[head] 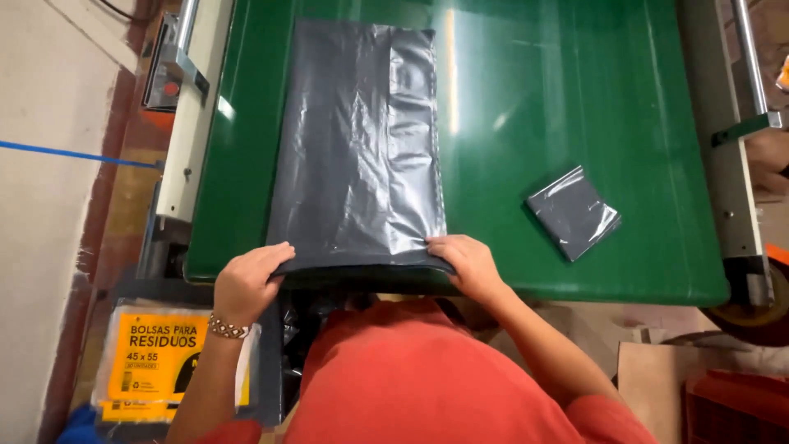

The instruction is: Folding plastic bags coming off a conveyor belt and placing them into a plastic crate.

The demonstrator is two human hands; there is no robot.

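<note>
Now, hands: 2, both at the near edge of the grey plastic bag (pixel 357 140), low in the frame's centre.
Left hand (pixel 246 279): fingers curled over the bag's lower left corner, pinching its edge; beaded bracelet (pixel 228 328) on the wrist.
Right hand (pixel 464 265): fingers flat and closed on the bag's lower right corner, pressing it to the surface.
Grey plastic bag: spread flat and lengthwise on the green table (pixel 542 99), running from the near edge toward the top of the frame, creased and shiny.
Folded bag (pixel 573 211): small grey square, right of centre, well apart from the hands.
Yellow packet (pixel 156 349): lower left, below the table edge.
Metal rail (pixel 193 107): along the table's left side.
</note>
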